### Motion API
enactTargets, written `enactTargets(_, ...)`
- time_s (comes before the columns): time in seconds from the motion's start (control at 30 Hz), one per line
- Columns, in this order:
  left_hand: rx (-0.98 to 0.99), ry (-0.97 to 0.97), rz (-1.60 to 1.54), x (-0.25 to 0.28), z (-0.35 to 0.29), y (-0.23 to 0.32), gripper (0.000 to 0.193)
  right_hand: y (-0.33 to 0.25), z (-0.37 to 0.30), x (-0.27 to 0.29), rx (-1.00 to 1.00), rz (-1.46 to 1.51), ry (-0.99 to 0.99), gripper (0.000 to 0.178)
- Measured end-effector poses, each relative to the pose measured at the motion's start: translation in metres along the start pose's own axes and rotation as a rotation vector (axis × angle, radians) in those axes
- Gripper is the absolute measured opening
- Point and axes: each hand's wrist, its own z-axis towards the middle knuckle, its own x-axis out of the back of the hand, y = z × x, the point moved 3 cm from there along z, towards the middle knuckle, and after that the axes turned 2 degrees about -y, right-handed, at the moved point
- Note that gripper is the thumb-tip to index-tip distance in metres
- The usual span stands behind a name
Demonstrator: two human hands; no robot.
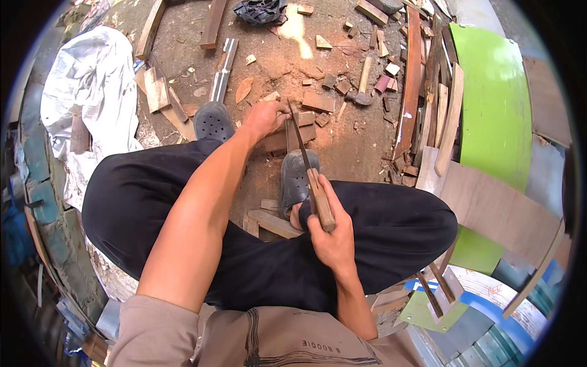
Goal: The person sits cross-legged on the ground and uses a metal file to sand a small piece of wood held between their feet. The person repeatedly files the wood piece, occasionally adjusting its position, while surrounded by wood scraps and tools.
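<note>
My right hand [333, 238] is closed around the wooden handle of a handsaw [321, 205]. Its narrow, dark blade slants forward and left, the tip close by the fingers of my left hand [267, 118]. Those fingers are curled at the end of a wooden piece [291, 137], mostly hidden by the hand and blade. Reddish wood blocks [273, 142] lie under and beside it. My right foot, in a grey clog [296, 183], rests against the near end of the wooden piece. Whether the teeth touch the wood I cannot tell.
A hammer [362, 85] lies ahead among several wood offcuts [319, 101]. Long boards [408, 85] and a green panel [495, 110] line the right side. White cloth [92, 79] is at the left. A metal bar [224, 70] lies beyond my left clog [213, 121].
</note>
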Motion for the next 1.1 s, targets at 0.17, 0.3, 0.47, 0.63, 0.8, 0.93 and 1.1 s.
enactTargets(0.17, -0.117, 0.024, -0.008, -0.01, -0.01, 0.0, 0.029, 0.019, 0.052, -0.024, 0.05, -0.1, 0.084, 0.066)
enactTargets(0.3, -0.131, -0.006, 0.042, -0.005, -0.004, -0.004, 0.03, 0.031, 0.091, -0.04, -0.082, -0.046, 0.08, 0.066)
enactTargets(0.47, -0.136, -0.003, 0.099, -0.009, -0.007, -0.014, 0.031, -0.016, -0.036, 0.005, 0.009, 0.022, -0.026, 0.074)
enactTargets(0.63, -0.124, 0.002, 0.118, 0.002, -0.009, 0.001, 0.032, 0.0, 0.012, -0.011, 0.012, 0.01, 0.033, 0.071)
enactTargets(0.8, -0.229, -0.056, 0.128, -0.004, 0.002, -0.007, 0.034, 0.034, 0.077, -0.036, -0.07, 0.028, 0.094, 0.065)
enactTargets(0.93, -0.177, -0.022, 0.163, -0.001, -0.002, -0.005, 0.035, -0.003, -0.042, -0.001, 0.038, 0.11, 0.046, 0.075)
enactTargets(1.1, -0.179, 0.006, 0.068, -0.003, -0.001, -0.008, 0.032, 0.011, 0.013, -0.01, -0.016, 0.091, 0.034, 0.07)
